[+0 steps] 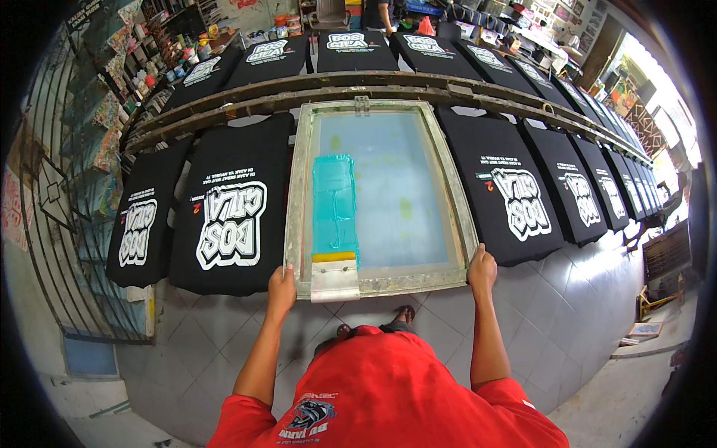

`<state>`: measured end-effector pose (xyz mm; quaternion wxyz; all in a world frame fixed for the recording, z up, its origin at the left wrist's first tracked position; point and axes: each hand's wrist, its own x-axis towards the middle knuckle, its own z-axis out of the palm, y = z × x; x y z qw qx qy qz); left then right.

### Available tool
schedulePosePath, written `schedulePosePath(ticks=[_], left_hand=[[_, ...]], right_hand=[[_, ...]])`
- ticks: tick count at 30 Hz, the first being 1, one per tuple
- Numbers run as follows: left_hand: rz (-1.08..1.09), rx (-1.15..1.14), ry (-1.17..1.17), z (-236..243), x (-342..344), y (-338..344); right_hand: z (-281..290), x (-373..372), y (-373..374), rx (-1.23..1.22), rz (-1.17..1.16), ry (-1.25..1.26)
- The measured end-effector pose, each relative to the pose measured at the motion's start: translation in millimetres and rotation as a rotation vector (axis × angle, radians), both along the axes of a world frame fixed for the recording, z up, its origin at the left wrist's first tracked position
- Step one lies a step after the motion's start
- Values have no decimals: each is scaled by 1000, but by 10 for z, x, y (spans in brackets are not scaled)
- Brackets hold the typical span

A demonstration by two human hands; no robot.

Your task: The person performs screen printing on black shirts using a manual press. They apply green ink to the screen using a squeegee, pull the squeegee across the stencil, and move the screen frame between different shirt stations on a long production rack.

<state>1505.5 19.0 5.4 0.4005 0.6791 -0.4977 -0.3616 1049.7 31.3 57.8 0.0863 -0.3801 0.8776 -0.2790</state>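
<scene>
A screen printing frame (457, 194) with pale worn edges and a bluish mesh lies in front of me, over a spot in the near row of shirts. My left hand (281, 287) grips its near left corner, and my right hand (482, 267) grips the near right corner. Turquoise ink (334, 198) is spread in a strip on the left part of the mesh. A squeegee (334, 282) with a yellow blade and pale holder rests at the near end of that strip, overlapping the frame's near bar. What lies under the mesh is hidden.
Black printed T-shirts (231, 201) lie stretched on boards on both sides; more shirts (511, 187) continue right. Behind a long rail (224, 97) runs another shirt row (351, 52). Paint tubs (281, 26) crowd the back. Another person (379, 15) stands at the far side. A metal grille (56, 187) is at left.
</scene>
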Motion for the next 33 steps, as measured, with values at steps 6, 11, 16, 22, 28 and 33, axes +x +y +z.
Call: schedulePosePath(ticks=[6,11,16,22,28,33], left_hand=[[20,1,-80,-64,-63,-37],[-7,16,-139,-52,-142,-22],[2,46,-121,91,-297,-34],[46,16,-93,-97,-294,-42],[49,24,-183,-198,-371,-18],[111,-8,-323,-221,-403,-25]], right_hand=[[-84,-64,-39,17,-2,-20],[-245,-191,-47,-31,-18,-35],[-209,-275,-85,-31,-25,-63],[-152,-297,-136,6,-18,-130],[-441,-321,-178,9,-19,-138],[-367,-288,-163,107,-8,-156]])
